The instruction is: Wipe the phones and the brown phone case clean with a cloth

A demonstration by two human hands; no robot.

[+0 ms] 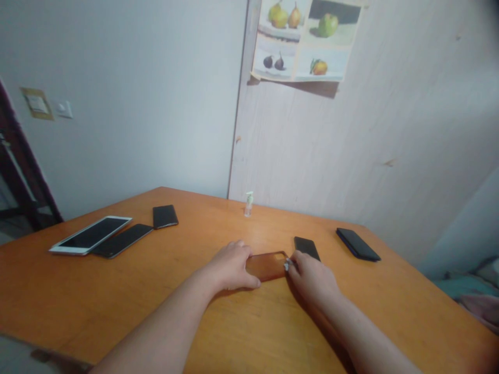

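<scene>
A clear, brownish phone case (267, 266) lies on the wooden table in front of me, its camera cutout toward the right. My left hand (234, 267) grips its left end, thumb along the near edge and fingers at the far edge. At the case's right end, my right hand (312, 272) pinches a small crumpled white wipe or tissue (287, 264) against it. Just beyond my right hand lies a black phone (306, 247), partly hidden by that hand.
A small clear pump bottle (248, 204) stands toward the back of the table (202, 218). On the left lie a white tablet (91, 235), a dark phone-like slab (125, 240) and a small black flat item (165, 216). A thick black case-like object (357, 244) lies at right.
</scene>
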